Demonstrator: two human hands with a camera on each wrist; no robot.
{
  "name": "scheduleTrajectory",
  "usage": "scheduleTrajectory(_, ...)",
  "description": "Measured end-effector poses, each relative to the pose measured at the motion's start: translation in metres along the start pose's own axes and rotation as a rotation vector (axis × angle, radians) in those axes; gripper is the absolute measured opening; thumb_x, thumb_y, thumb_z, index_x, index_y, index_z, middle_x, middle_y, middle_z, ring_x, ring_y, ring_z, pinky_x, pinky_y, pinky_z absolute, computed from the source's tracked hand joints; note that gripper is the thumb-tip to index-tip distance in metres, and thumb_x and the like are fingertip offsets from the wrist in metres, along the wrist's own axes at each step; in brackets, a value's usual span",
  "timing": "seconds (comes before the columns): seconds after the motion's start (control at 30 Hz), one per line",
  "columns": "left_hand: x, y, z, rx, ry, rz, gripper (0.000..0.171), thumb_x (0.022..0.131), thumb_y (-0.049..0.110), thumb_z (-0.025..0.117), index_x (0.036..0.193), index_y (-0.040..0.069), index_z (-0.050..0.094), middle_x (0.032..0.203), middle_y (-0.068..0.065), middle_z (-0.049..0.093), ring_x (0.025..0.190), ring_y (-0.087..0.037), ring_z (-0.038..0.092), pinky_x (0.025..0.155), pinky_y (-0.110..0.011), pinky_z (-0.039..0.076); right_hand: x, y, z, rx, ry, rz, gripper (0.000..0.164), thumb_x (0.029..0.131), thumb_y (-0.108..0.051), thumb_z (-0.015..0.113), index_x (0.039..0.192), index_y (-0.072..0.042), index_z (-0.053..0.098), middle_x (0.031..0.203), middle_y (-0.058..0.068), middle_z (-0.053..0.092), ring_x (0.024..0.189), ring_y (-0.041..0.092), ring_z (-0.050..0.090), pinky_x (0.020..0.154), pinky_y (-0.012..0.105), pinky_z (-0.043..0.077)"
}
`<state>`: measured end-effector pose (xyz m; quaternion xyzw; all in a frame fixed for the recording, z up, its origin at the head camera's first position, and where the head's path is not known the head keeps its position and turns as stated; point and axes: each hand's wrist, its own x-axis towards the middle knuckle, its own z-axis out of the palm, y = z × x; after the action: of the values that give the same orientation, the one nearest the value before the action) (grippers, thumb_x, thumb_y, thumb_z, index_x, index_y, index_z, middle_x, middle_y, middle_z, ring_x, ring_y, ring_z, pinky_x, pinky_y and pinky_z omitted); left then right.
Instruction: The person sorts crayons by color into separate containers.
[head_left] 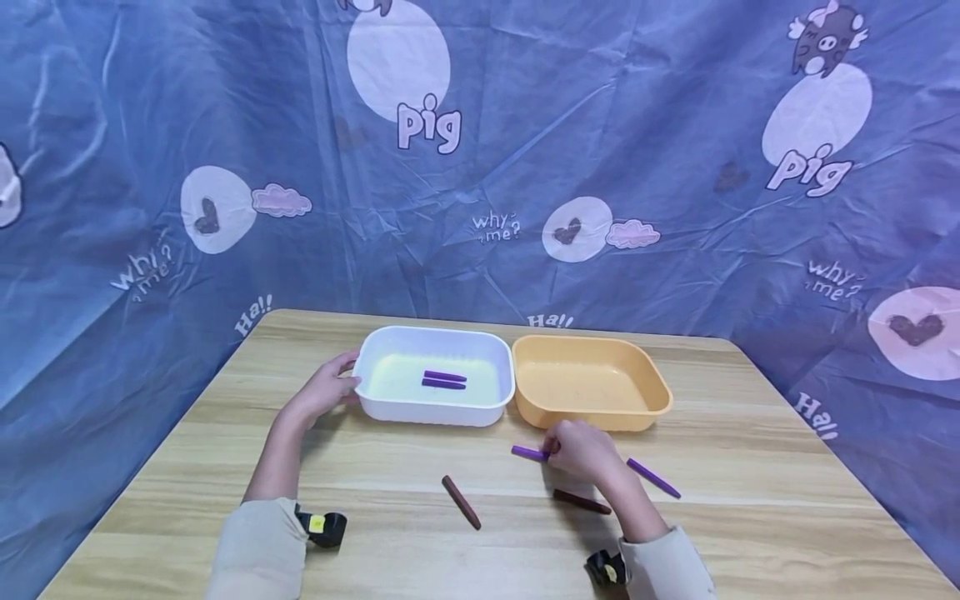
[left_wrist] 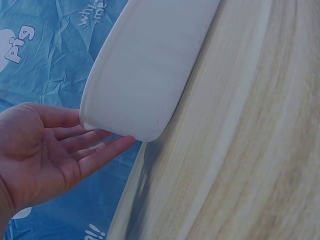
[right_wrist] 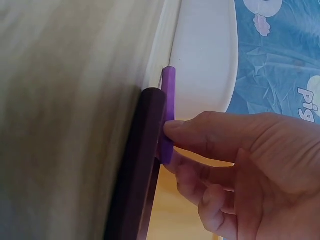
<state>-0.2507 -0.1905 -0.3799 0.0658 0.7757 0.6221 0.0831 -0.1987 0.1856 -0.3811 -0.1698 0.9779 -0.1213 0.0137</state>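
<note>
The left hand rests at the left end of a white plastic basin. In the left wrist view its extended fingers touch the basin's outer wall and rim. Two dark purple crayons lie side by side inside that basin. My right hand pinches a purple crayon between thumb and fingertips, in front of an orange basin. Close to this hand lies a dark brown crayon, large in the foreground of the right wrist view. Another purple crayon lies right of the right wrist.
A reddish-brown crayon lies slantwise on the wooden table between the two arms. Both basins stand edge to edge toward the back. Behind the table hangs a blue printed cloth.
</note>
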Motion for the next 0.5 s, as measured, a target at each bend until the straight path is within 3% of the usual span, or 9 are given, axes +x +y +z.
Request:
scheduleTrajectory(0.3, -0.0007, -0.0013, -0.0017, 0.012, -0.002, -0.005, 0.054, 0.092, -0.007, 0.035, 0.139, -0.015, 0.009, 0.138, -0.037, 0.018, 0.117, -0.049, 0.037, 0.089, -0.045, 0.047, -0.0028, -0.0027, -0.0036, 0.003, 0.028, -0.051, 0.026, 0.065, 0.002, 0.069, 0.076, -0.021, 0.073, 0.069, -0.01, 0.063, 0.065, 0.011, 0.057, 0.051, 0.03, 0.045)
scheduleTrajectory(0.5, 0.0011, -0.0011, -0.0034, 0.008, -0.004, -0.004, 0.054, 0.092, -0.007, 0.035, 0.139, -0.015, 0.009, 0.139, -0.036, 0.018, 0.117, -0.049, 0.037, 0.091, -0.045, 0.046, -0.0005, -0.0032, -0.0075, 0.037, 0.033, -0.06, 0.028, 0.065, 0.003, 0.067, 0.078, -0.02, 0.074, 0.07, -0.01, 0.063, 0.063, 0.009, 0.055, 0.05, 0.029, 0.045)
